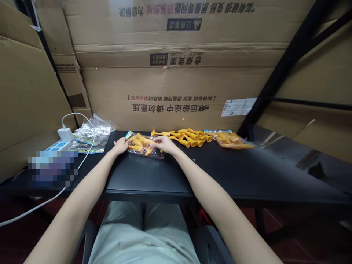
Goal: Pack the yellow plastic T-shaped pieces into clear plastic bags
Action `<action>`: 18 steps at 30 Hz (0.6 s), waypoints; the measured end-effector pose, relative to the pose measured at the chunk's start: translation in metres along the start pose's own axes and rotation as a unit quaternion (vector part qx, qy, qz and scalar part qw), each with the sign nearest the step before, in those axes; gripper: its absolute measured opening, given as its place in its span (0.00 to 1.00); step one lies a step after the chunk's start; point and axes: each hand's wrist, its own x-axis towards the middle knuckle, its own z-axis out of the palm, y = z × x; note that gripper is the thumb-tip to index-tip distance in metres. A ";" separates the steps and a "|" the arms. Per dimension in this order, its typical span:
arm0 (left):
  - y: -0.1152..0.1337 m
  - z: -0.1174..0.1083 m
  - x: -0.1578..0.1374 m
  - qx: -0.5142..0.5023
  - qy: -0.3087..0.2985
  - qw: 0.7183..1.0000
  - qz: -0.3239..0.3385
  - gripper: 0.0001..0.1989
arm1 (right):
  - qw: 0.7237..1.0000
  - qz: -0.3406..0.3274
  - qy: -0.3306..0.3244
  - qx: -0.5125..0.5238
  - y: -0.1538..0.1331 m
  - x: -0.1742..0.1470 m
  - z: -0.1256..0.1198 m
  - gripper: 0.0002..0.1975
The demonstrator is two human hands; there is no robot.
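A clear plastic bag (141,146) with several orange plastic pieces inside lies on the black table in front of me. My left hand (121,146) is closed on the bag's left edge, by its coloured strip. Fingers bent, my right hand (165,144) grips the bag's right side; its exact hold on bag or piece is partly hidden. Just beyond and to the right is a pile of loose orange plastic pieces (192,137), long and thin with flared, hollow ends. Farther right lies another filled bag (231,140) of the same orange pieces.
Clear plastic bags (95,130) are heaped at the back left. Nearby, a white charger (65,134) sits in a power strip (57,145), its cable crossing the table's left side. Cardboard (176,82) walls the back, and a black metal post (264,88) stands right.
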 end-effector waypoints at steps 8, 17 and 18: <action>0.000 -0.001 0.000 -0.055 0.001 0.998 -0.005 0.21 | 0.993 -0.033 0.032 0.107 -0.004 0.001 0.021 0.10; -0.007 -0.001 0.006 -0.144 0.037 0.989 -0.011 0.23 | 0.998 -0.005 0.051 -0.021 -0.006 0.001 0.009 0.07; -0.008 0.000 0.007 -0.152 0.037 0.988 -0.010 0.23 | 0.997 0.017 0.051 -0.054 -0.007 0.000 0.008 0.06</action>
